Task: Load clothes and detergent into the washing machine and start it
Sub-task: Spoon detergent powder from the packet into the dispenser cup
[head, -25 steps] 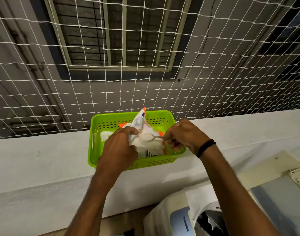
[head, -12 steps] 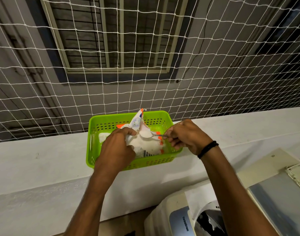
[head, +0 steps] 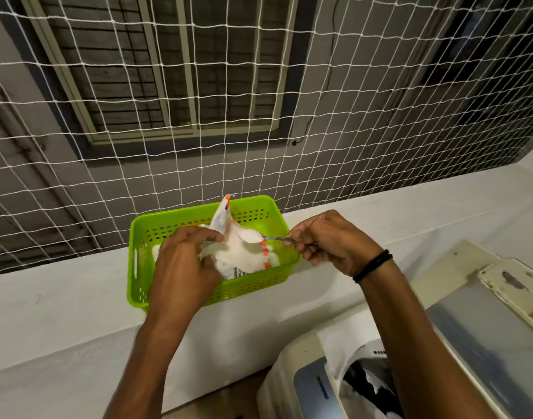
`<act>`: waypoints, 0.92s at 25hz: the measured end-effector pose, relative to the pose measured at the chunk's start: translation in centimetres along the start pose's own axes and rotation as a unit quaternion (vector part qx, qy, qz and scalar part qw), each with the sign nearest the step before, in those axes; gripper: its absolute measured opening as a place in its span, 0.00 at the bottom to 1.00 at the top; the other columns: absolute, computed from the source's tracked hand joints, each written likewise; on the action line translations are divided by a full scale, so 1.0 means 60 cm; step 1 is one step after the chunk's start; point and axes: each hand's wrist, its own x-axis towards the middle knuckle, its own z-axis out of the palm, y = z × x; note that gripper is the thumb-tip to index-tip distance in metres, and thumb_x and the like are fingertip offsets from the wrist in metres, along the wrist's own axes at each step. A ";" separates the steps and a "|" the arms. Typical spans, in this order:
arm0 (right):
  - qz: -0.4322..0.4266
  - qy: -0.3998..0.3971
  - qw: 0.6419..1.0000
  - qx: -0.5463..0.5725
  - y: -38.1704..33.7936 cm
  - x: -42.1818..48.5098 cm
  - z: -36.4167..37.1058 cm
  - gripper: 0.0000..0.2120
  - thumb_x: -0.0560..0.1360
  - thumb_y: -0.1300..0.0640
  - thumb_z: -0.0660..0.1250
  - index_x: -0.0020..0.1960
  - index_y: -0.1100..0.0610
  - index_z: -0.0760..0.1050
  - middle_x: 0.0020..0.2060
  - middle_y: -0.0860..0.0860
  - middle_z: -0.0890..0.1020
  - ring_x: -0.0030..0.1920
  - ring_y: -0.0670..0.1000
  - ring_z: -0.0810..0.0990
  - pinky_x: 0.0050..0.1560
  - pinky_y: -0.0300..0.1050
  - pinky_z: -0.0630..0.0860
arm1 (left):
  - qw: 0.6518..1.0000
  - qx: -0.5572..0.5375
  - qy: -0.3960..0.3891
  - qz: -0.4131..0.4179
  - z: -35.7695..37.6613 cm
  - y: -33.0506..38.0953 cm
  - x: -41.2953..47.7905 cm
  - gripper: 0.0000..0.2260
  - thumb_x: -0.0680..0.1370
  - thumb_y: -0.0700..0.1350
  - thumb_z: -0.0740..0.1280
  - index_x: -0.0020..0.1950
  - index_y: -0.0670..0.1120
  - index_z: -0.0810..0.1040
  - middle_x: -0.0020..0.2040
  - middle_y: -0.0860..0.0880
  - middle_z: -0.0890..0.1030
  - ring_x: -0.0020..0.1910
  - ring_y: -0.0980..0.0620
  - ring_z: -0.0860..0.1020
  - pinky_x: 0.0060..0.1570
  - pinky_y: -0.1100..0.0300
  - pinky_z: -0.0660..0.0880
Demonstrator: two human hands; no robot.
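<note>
An opened white detergent bag (head: 238,255) with orange marks stands in a lime-green basket (head: 138,261) on a white ledge. My left hand (head: 183,267) grips the bag's left edge and holds it open. My right hand (head: 331,240) pinches a metal spoon (head: 260,236) whose bowl is heaped with white powder, just above the bag's mouth. The washing machine (head: 307,388) sits at the bottom right with its tub open and dark and white clothes (head: 365,385) inside, partly hidden by my right forearm.
A white ledge (head: 62,313) runs across the view, with white safety netting (head: 349,131) rising right behind the basket. The machine's raised lid (head: 486,337) stands at the right edge. A black band circles my right wrist.
The spoon has come up out of the bag, now loaded with powder, and my right hand has drawn slightly to the right. My left hand keeps its hold on the bag.
</note>
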 end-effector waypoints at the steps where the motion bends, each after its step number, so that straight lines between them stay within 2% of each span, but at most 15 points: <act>1: 0.000 0.002 1.000 0.005 0.003 -0.006 -0.007 0.12 0.74 0.72 0.58 0.47 0.72 0.81 0.26 0.54 0.75 0.21 0.46 0.72 0.21 0.35 0.69 | 1.000 -0.010 0.024 0.007 0.002 0.006 -0.001 0.19 0.68 0.33 0.69 0.53 0.53 0.84 0.57 0.49 0.80 0.57 0.44 0.77 0.59 0.51 0.75; 3: -0.001 0.011 1.000 0.016 0.010 -0.019 -0.021 0.12 0.74 0.73 0.58 0.48 0.73 0.80 0.27 0.55 0.75 0.21 0.47 0.72 0.21 0.35 0.68 | 0.996 -0.041 0.078 0.021 0.008 0.029 -0.006 0.17 0.71 0.35 0.67 0.54 0.52 0.83 0.57 0.49 0.79 0.57 0.45 0.77 0.59 0.50 0.75; 6: -0.007 0.033 0.999 0.041 0.030 -0.046 -0.049 0.12 0.74 0.72 0.59 0.49 0.74 0.80 0.28 0.55 0.75 0.22 0.47 0.72 0.22 0.36 0.69 | 0.982 -0.125 0.136 0.046 0.028 0.087 -0.019 0.13 0.75 0.36 0.68 0.54 0.51 0.82 0.55 0.50 0.79 0.55 0.48 0.78 0.56 0.55 0.75; 8: -0.008 0.051 0.997 0.058 0.048 -0.068 -0.070 0.12 0.75 0.72 0.59 0.49 0.74 0.80 0.29 0.56 0.75 0.24 0.48 0.73 0.22 0.37 0.70 | 0.969 -0.185 0.148 0.069 0.048 0.118 -0.029 0.11 0.77 0.36 0.68 0.53 0.51 0.82 0.54 0.50 0.79 0.51 0.48 0.80 0.51 0.56 0.77; 11: 0.006 0.092 0.992 0.083 0.089 -0.107 -0.107 0.12 0.76 0.71 0.58 0.49 0.72 0.81 0.30 0.56 0.77 0.26 0.49 0.74 0.25 0.38 0.72 | 0.954 -0.247 0.132 0.109 0.094 0.155 -0.046 0.10 0.78 0.35 0.66 0.51 0.49 0.81 0.51 0.48 0.79 0.45 0.47 0.80 0.46 0.50 0.78; 13: 0.022 0.121 0.987 0.104 0.124 -0.132 -0.132 0.12 0.76 0.70 0.59 0.49 0.71 0.81 0.30 0.56 0.77 0.26 0.49 0.74 0.25 0.38 0.72 | 0.950 -0.267 0.108 0.122 0.128 0.177 -0.060 0.09 0.78 0.35 0.65 0.51 0.47 0.81 0.50 0.47 0.80 0.43 0.50 0.80 0.45 0.54 0.78; 17: 0.076 0.195 0.966 0.149 0.211 -0.180 -0.181 0.11 0.77 0.71 0.59 0.50 0.73 0.80 0.30 0.56 0.76 0.24 0.48 0.73 0.23 0.37 0.71 | 0.949 -0.274 0.005 0.156 0.213 0.217 -0.098 0.09 0.78 0.34 0.66 0.52 0.45 0.81 0.52 0.47 0.81 0.43 0.59 0.78 0.45 0.68 0.74; 21: 0.125 0.271 0.935 0.193 0.311 -0.224 -0.222 0.13 0.78 0.71 0.56 0.49 0.71 0.80 0.29 0.56 0.75 0.23 0.46 0.72 0.23 0.36 0.69 | 0.941 -0.285 -0.137 0.122 0.320 0.243 -0.142 0.11 0.76 0.34 0.67 0.53 0.48 0.81 0.52 0.50 0.81 0.44 0.57 0.79 0.43 0.67 0.76; 23: 0.136 0.299 0.921 0.211 0.361 -0.244 -0.240 0.12 0.79 0.71 0.57 0.48 0.68 0.80 0.29 0.55 0.75 0.23 0.46 0.73 0.23 0.36 0.70 | 0.932 -0.283 -0.198 0.107 0.373 0.258 -0.166 0.11 0.76 0.34 0.67 0.52 0.49 0.81 0.51 0.51 0.82 0.45 0.55 0.80 0.44 0.72 0.74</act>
